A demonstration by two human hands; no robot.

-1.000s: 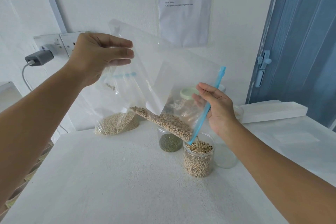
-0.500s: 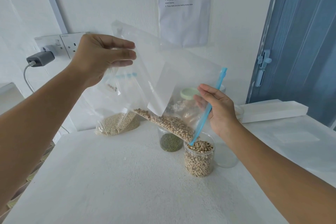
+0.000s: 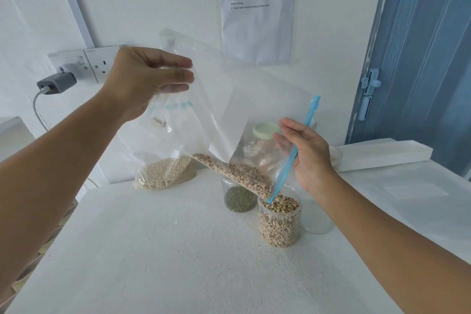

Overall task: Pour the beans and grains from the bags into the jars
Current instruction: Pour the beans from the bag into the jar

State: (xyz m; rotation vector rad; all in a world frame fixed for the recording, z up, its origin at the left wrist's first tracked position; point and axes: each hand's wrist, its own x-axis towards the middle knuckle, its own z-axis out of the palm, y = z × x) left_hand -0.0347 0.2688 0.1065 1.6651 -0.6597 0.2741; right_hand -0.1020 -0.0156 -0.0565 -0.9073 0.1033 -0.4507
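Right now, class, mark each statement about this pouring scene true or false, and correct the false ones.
1. The left hand holds the bag up by its closed end. True.
2. The bag's blue zip edge dips into the jar of pale beans. True.
3. The jar of pale beans is almost empty. False: it is nearly full.
4. The jar behind it holds red beans. False: small green beans.
5. The bag of pale grain lies on the table. True.

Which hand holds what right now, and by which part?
Both hold the clear zip bag: left hand grips its raised bottom end, right hand pinches the blue zip edge above the bean jar.
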